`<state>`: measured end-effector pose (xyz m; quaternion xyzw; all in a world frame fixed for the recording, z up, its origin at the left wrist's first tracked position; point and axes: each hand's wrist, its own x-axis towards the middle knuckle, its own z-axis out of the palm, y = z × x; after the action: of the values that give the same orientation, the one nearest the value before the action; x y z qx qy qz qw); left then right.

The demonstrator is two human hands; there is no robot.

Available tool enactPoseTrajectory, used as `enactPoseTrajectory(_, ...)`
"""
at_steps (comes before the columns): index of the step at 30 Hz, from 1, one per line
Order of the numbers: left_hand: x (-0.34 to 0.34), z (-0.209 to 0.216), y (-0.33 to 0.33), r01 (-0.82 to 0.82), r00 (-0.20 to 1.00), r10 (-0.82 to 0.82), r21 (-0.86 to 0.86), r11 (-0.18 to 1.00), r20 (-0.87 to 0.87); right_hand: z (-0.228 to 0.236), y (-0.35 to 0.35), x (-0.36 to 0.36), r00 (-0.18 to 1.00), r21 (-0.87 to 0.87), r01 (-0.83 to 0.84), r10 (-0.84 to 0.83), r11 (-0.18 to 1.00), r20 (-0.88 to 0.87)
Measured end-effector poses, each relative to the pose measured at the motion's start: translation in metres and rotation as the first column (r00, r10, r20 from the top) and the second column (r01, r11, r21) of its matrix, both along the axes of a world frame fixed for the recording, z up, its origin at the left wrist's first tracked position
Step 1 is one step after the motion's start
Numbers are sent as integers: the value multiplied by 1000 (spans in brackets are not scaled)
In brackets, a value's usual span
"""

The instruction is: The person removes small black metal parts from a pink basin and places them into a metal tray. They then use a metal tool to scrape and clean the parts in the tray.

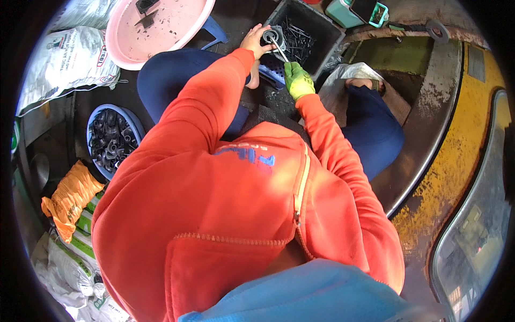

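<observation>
My bare left hand (254, 43) is closed on a dark round, ring-shaped part (270, 36), held over the near-left edge of a black bin (333, 49). In a yellow-green glove, my right hand (298, 81) grips a thin metal rod (279, 50) that slants up and left. The rod's far end meets the middle of the round part; how deep it goes I cannot tell. Any handle on the rod is hidden in the glove. Many thin dark strips (296, 40) lie inside the bin, just beyond my hands.
A pink basin (120, 51) with a few black pieces stands at the far left. Lower down is a blue basin (140, 129) full of black parts. Sacks (67, 61) and an orange bag (72, 198) line the left side. A rusty yellow metal body (429, 198) curves along the right.
</observation>
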<state>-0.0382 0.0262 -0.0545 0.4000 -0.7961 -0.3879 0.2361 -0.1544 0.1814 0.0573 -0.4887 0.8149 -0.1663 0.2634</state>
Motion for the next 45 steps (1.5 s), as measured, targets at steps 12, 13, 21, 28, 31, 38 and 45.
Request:
enactPoseTrajectory(12, -1, 7, 4, -19, 999, 20, 37, 999, -40, -22, 7, -3, 990, -193, 104, -83, 976, 114)
enactPoseTrajectory(13, -2, 7, 5, -30, 999, 31, 55, 998, -21, -23, 8, -2, 986, -291, 105, -63, 951, 152)
enactPoseTrajectory(21, -1, 7, 4, -42, 999, 43, 52, 998, -4, -18, 5, -3, 978, -162, 109, -77, 981, 194)
enactPoseTrajectory(28, 1, 10, 8, -25, 1000, 24, 54, 998, 21, -19, 8, -3, 975, -13, 104, -99, 995, 201)
enactPoseTrajectory(31, 2, 9, 9, -47, 999, 46, 29, 998, 29, -16, 12, -2, 962, -291, 110, -28, 951, 273)
enactPoseTrajectory(38, 3, 4, 7, 24, 999, -24, -7, 1000, 29, -5, 8, 0, 987, -2, 71, -70, 998, 142)
enactPoseTrajectory(45, 4, 7, 8, -3, 999, 2, 34, 999, 42, -2, 19, -5, 985, -81, 117, -105, 990, 137)
